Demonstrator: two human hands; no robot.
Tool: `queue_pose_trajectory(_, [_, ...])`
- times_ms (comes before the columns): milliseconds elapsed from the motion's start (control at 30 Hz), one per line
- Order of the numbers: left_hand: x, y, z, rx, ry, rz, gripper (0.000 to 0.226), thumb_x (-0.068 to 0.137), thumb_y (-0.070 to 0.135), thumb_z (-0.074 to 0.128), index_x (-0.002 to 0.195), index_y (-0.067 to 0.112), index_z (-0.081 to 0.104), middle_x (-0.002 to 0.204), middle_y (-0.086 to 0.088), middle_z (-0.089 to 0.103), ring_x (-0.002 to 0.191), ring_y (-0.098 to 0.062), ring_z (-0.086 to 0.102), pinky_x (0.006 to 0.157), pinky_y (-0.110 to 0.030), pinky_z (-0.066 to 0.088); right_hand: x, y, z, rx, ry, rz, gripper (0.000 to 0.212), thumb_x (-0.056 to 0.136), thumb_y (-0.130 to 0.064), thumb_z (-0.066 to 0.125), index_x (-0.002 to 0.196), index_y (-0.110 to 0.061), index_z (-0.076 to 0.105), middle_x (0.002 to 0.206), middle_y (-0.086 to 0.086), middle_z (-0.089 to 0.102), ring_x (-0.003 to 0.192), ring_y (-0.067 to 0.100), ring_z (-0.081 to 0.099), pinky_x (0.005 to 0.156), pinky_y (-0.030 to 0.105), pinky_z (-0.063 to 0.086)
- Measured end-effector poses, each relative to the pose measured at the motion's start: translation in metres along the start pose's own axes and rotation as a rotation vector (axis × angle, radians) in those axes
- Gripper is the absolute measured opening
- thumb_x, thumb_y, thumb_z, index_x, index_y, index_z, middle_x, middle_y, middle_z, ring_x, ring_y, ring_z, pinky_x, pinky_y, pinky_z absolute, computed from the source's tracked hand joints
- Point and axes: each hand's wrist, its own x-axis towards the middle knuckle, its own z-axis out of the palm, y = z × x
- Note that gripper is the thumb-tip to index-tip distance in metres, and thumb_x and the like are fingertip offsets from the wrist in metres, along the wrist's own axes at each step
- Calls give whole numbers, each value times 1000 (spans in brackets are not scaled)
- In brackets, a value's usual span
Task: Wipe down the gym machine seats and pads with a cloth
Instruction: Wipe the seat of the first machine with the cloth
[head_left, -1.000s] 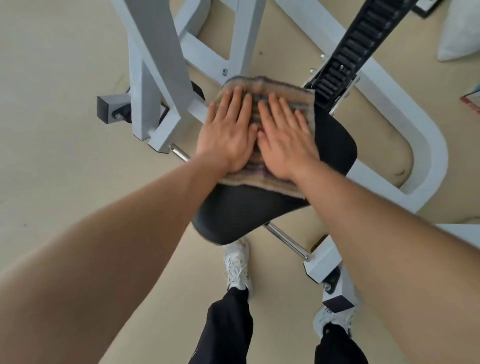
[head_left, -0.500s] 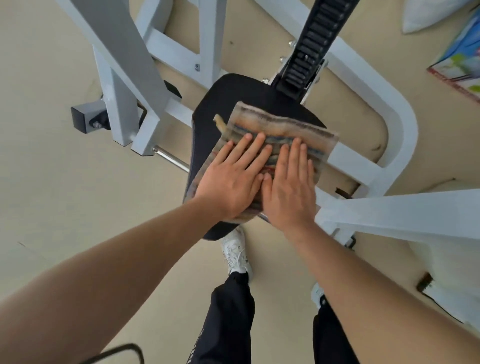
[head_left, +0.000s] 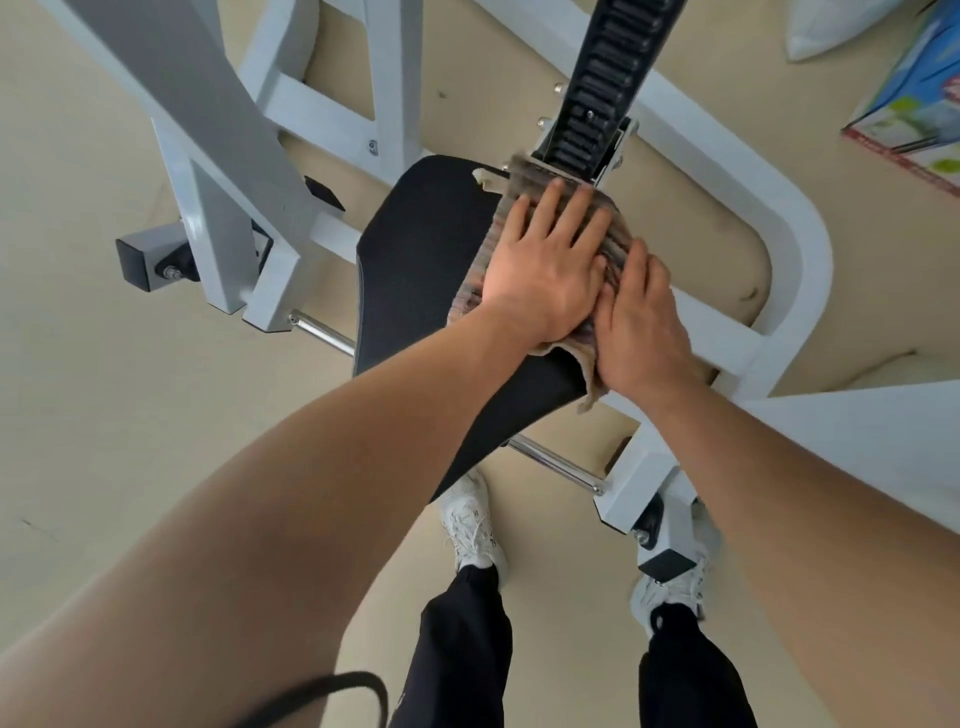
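left hand (head_left: 545, 270) flat, pressing cloth (head_left: 519, 192) | right hand (head_left: 641, 322) flat, same cloth | one seat (head_left: 415, 275)

The black padded seat (head_left: 415, 270) carries a striped cloth (head_left: 506, 228) along its right side, reaching from the rear edge to the right edge, where one corner hangs over. The left hand (head_left: 545, 270) and right hand (head_left: 641, 322) lie flat on the cloth. The seat's left portion is bare.

The beige floor (head_left: 104, 395) bears the white machine frame (head_left: 789, 228).
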Motion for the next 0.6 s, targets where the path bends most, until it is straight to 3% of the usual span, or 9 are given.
queue_pose_trajectory(67, [-16, 1, 6, 31, 1, 127, 59, 105, 44, 17, 160, 22, 20, 168, -5, 15, 155, -31, 9, 125, -52, 8, -31, -2, 8, -6, 44, 34, 66, 105, -39, 23, 155, 2, 16, 154, 26, 31, 133, 39, 44, 106, 43, 42])
queue_pose_trajectory(200, [-44, -20, 10, 105, -68, 364, 60, 105, 48, 12, 161, 27, 6, 170, 2, 3, 156, -28, -1, 126, -48, 0, -70, -11, 17, -93, 49, 9, 67, 104, -38, 24, 153, 8, 17, 158, 33, 21, 144, 43, 30, 119, 48, 32])
queue_pose_trajectory(300, [-27, -33, 9, 122, -58, 380, 60, 105, 48, 11, 161, 30, 3, 170, 3, 2, 156, -24, -2, 126, -45, -2, -48, -14, 15, -126, 37, 11, 72, 102, -41, 21, 154, 8, 16, 159, 33, 17, 148, 43, 23, 121, 49, 26])
queue_pose_trajectory(400, [5, -45, 5, 86, 47, 299, 58, 104, 46, 18, 159, 27, 22, 166, -1, 24, 153, -25, 18, 126, -46, 9, -1, -20, 7, -158, 50, -7, 75, 98, -44, 15, 154, 6, 19, 157, 28, 26, 145, 39, 29, 121, 46, 26])
queue_pose_trajectory(500, [30, -66, -3, 85, 122, 246, 52, 102, 45, 24, 143, 22, 47, 139, -4, 55, 129, -28, 49, 116, -45, 29, 35, -36, -1, -247, 56, -60, 71, 96, -45, 17, 149, 0, 32, 139, 24, 48, 123, 37, 48, 104, 47, 39])
queue_pose_trajectory(600, [36, -95, -11, 85, 130, 186, 51, 101, 49, 25, 133, 18, 51, 127, -6, 59, 117, -30, 53, 108, -43, 35, 55, -60, 1, -298, 51, -120, 58, 101, -39, 26, 147, -5, 35, 135, 21, 50, 118, 36, 50, 97, 48, 41])
